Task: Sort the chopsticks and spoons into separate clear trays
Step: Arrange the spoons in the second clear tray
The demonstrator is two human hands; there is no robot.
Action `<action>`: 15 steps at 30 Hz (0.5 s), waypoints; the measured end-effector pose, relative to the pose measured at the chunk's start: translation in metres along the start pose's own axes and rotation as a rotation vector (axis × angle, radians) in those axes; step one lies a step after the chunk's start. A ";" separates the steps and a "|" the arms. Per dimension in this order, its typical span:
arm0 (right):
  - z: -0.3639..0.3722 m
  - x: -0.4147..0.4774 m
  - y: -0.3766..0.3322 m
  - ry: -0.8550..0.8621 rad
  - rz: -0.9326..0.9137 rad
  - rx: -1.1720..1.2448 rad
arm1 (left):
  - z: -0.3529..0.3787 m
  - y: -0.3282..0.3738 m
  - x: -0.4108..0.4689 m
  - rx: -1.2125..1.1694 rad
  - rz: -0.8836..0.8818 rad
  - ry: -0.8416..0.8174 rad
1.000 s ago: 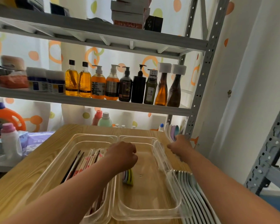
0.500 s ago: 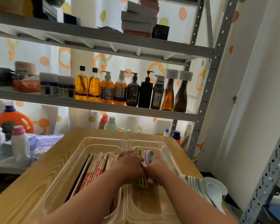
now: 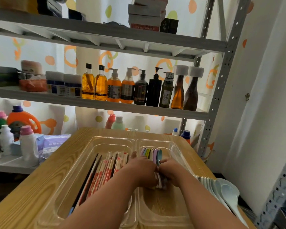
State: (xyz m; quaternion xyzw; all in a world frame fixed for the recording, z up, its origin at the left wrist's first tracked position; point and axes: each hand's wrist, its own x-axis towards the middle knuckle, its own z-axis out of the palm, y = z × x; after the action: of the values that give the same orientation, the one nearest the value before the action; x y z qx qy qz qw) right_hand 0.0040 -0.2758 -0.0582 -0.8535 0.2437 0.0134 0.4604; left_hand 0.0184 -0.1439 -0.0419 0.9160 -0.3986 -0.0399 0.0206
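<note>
Your right hand has come in from the tray's right rim and now meets your left hand just right of centre frame. Both grips curl round the coloured spoons inside the right tray. The spoons' long axis runs away from you, bowls at the far end. Chopsticks lie lengthwise in the left tray, just beside your left hand. White spoons lie on the surface at lower right, nearer your right hand, with the tray wall between.

The wooden table carries 2 clear trays, touching, and pale spoons beside them.
</note>
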 end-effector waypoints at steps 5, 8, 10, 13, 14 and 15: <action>-0.003 -0.001 -0.001 0.065 -0.002 -0.064 | 0.001 0.001 0.001 0.022 0.052 -0.034; -0.007 -0.005 -0.002 0.122 -0.011 -0.179 | 0.000 0.002 0.001 0.070 0.050 -0.063; -0.009 -0.008 -0.003 0.125 -0.021 -0.213 | -0.001 0.003 0.001 0.115 0.044 -0.081; -0.008 -0.009 -0.002 0.095 -0.063 -0.243 | -0.001 0.003 0.001 0.098 0.041 -0.069; -0.008 -0.009 -0.001 0.086 -0.070 -0.246 | -0.002 0.003 0.001 0.071 0.037 -0.056; -0.007 -0.008 0.000 0.076 -0.074 -0.241 | -0.001 0.004 0.001 0.039 0.032 -0.038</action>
State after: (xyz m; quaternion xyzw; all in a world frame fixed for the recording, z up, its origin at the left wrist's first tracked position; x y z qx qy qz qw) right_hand -0.0046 -0.2787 -0.0522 -0.9110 0.2257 -0.0067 0.3451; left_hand 0.0163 -0.1469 -0.0404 0.9088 -0.4143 -0.0493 -0.0042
